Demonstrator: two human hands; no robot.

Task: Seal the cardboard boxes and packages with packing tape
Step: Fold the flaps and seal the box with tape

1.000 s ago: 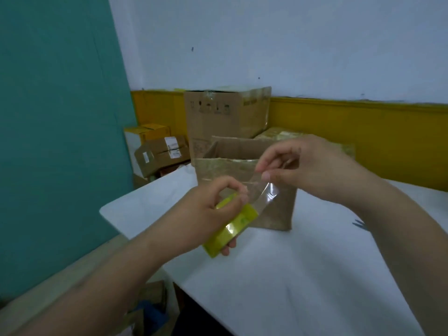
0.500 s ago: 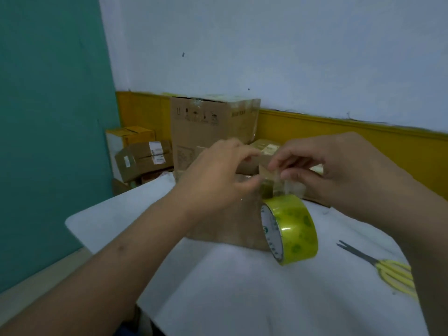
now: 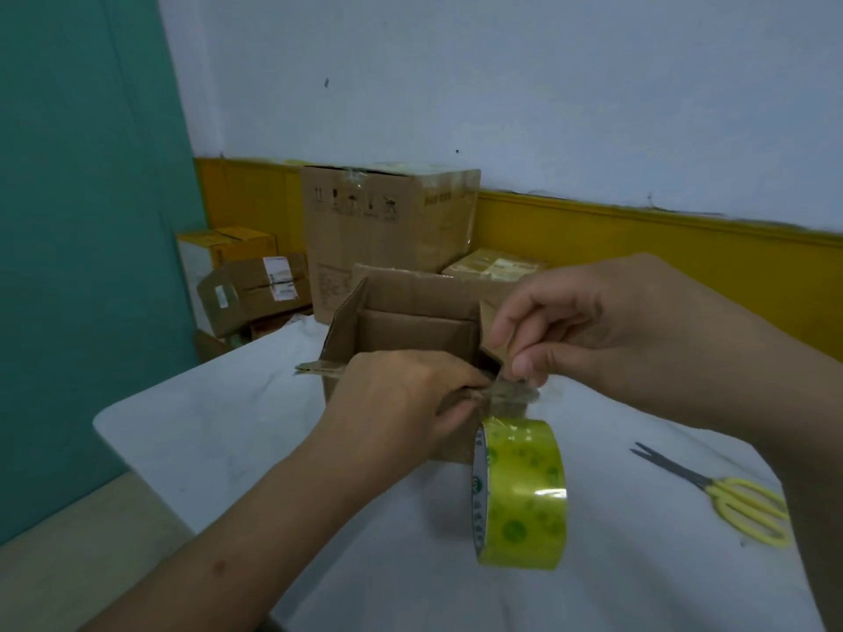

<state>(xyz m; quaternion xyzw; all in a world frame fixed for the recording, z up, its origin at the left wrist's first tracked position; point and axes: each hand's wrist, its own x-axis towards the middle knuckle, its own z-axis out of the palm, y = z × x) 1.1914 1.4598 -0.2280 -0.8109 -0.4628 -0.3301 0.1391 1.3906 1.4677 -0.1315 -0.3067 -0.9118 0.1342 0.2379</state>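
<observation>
An open brown cardboard box (image 3: 410, 326) stands on the white table (image 3: 219, 431), its flaps up. My left hand (image 3: 401, 403) grips the near flap at the box's front edge. My right hand (image 3: 593, 330) pinches the clear tape strip (image 3: 511, 394) stuck on that flap. The yellow-green tape roll (image 3: 520, 492) hangs below the flap on its strip, just in front of the box.
Yellow-handled scissors (image 3: 730, 499) lie on the table at the right. Behind the table stand a tall sealed carton (image 3: 387, 221), labelled parcels (image 3: 260, 289) at the left and a flat package (image 3: 492, 266). A teal wall is on the left.
My left hand let go of the roll, which now dangles from the strip, and moved to the box flap. My right hand brought the tape end down onto the flap.
</observation>
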